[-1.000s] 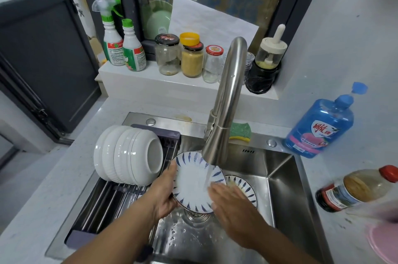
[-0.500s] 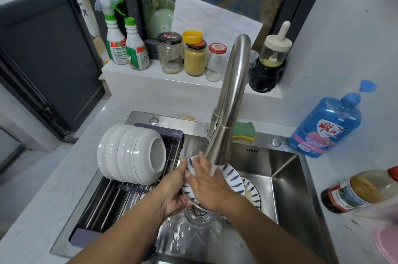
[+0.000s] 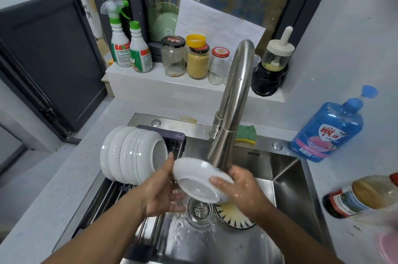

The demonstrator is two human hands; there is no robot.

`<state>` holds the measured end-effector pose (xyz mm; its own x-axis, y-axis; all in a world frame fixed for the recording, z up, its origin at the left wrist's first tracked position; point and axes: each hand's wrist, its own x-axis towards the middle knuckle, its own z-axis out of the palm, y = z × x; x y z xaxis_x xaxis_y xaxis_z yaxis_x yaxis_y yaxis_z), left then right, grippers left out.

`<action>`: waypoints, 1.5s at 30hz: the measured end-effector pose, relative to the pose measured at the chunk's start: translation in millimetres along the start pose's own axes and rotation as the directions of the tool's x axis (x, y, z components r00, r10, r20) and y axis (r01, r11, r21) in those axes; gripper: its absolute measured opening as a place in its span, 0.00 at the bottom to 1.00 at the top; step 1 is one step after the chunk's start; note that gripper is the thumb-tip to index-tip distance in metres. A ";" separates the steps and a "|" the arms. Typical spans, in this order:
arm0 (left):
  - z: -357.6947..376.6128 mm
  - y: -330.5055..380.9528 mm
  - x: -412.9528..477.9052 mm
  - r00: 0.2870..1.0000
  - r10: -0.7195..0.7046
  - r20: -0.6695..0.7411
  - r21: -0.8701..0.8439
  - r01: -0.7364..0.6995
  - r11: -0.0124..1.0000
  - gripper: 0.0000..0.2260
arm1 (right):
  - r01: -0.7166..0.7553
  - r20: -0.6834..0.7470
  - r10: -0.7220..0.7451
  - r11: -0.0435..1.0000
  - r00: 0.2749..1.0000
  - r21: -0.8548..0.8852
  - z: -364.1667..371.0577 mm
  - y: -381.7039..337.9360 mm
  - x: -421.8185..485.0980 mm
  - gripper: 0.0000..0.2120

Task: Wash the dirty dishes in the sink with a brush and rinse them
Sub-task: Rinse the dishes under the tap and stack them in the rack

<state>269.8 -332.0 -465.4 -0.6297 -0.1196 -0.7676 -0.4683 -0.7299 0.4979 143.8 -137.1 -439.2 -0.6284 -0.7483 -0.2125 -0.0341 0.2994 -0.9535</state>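
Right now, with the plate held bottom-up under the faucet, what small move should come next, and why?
Probably carry the plate left into the rack beside the white bowls. Both the left hand and right hand grip it, its underside looks clean, and a second plate with yellowish residue lies in the sink.
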 end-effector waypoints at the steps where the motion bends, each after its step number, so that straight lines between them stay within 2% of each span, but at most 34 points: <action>1: -1.2 -0.6 -4.0 0.999 0.053 0.000 0.119 -0.053 0.992 0.34 | -0.031 -0.013 0.032 0.995 0.999 0.091 -1.3 -4.1 5.1 0.09; 3: -5.3 0.1 -12.7 0.987 0.158 0.024 0.255 -0.159 0.954 0.25 | -0.100 -0.038 0.112 0.969 0.993 0.228 -2.2 -3.8 16.0 0.09; 5: -11.2 4.5 -20.7 0.970 0.241 0.039 0.318 -0.241 0.917 0.17 | -0.203 -0.067 0.237 0.922 0.969 0.329 -1.1 5.2 23.6 0.08; 6: -14.8 7.5 -23.8 0.962 0.269 0.039 0.325 -0.267 0.907 0.16 | -0.250 -0.091 0.301 0.898 0.949 0.363 1.0 10.1 26.3 0.08; 8: -20.7 13.3 -27.7 0.951 0.307 0.035 0.337 -0.301 0.892 0.22 | -0.305 -0.137 0.399 0.845 0.907 0.439 10.0 17.6 28.9 0.09; 11: -24.6 22.4 -29.5 0.944 0.330 -0.005 0.404 -0.299 0.864 0.33 | -0.307 -0.265 0.518 0.769 0.813 0.561 35.1 25.8 35.4 0.11; 13: -20.8 32.7 -32.9 0.935 0.353 -0.035 0.487 -0.293 0.823 0.36 | -0.332 -0.348 0.588 0.750 0.730 0.571 54.6 27.5 40.1 0.12; 15: -12.2 46.2 -37.6 0.907 0.415 -0.069 0.606 -0.292 0.740 0.36 | -0.385 -0.373 0.660 0.712 0.652 0.588 74.7 23.3 42.5 0.15; 17: -2.0 60.8 -40.7 0.853 0.513 -0.095 0.719 -0.298 0.628 0.34 | -0.401 -0.244 0.725 0.592 0.644 0.699 97.8 16.0 43.2 0.17; 19: 10.0 74.6 -44.4 0.795 0.598 -0.102 0.798 -0.294 0.527 0.31 | -0.380 -0.036 0.741 0.384 0.670 0.841 120.0 6.7 43.1 0.18; 21: 16.6 87.7 -45.4 0.760 0.642 -0.101 0.838 -0.283 0.467 0.33 | -0.335 0.091 0.721 0.203 0.687 0.920 139.2 -6.3 44.8 0.21; 24: 15.2 106.3 -41.8 0.728 0.679 -0.096 0.888 -0.245 0.389 0.36 | -0.303 0.160 0.703 0.084 0.693 0.949 160.9 -29.3 52.3 0.22; 26: 10.9 116.4 -37.0 0.725 0.682 -0.100 0.908 -0.214 0.359 0.36 | -0.320 0.174 0.701 0.081 0.691 0.944 170.2 -34.3 60.3 0.22; 29: 3.2 125.3 -27.5 0.708 0.700 -0.094 0.945 -0.157 0.285 0.34 | -0.400 0.182 0.747 0.121 0.640 0.908 175.1 -32.6 69.3 0.21; 33: -7.4 123.1 -8.5 0.710 0.702 -0.058 0.981 -0.091 0.173 0.26 | -0.462 0.210 0.791 0.101 0.574 0.881 182.3 -28.5 78.9 0.19; 34: -10.5 120.8 -3.9 0.702 0.711 -0.040 0.990 -0.070 0.124 0.23 | -0.476 0.215 0.800 0.098 0.560 0.874 185.7 -26.6 81.6 0.19; 36: -16.0 118.1 5.4 0.670 0.742 0.026 0.999 0.017 -0.051 0.19 | -0.489 0.223 0.811 0.088 0.541 0.868 191.6 -22.7 86.9 0.19; 38: -21.4 116.7 14.5 0.652 0.753 0.093 0.980 0.075 -0.186 0.19 | -0.490 0.218 0.825 0.080 0.521 0.868 196.0 -17.8 92.2 0.20; 41: -29.8 114.4 29.6 0.677 0.722 0.144 0.970 0.048 -0.238 0.18 | -0.492 0.211 0.850 0.065 0.484 0.868 198.6 -10.9 99.3 0.20; 45: -42.4 108.9 43.0 0.700 0.690 0.182 0.966 0.003 -0.257 0.15 | -0.511 0.221 0.866 0.046 0.449 0.858 201.8 -3.9 107.7 0.19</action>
<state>218.0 -445.2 -461.3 -0.8769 -0.4653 -0.1207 -0.4803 0.8376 0.2602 233.1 -338.4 -501.5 -0.1399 -0.2070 -0.9683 0.9866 -0.1119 -0.1186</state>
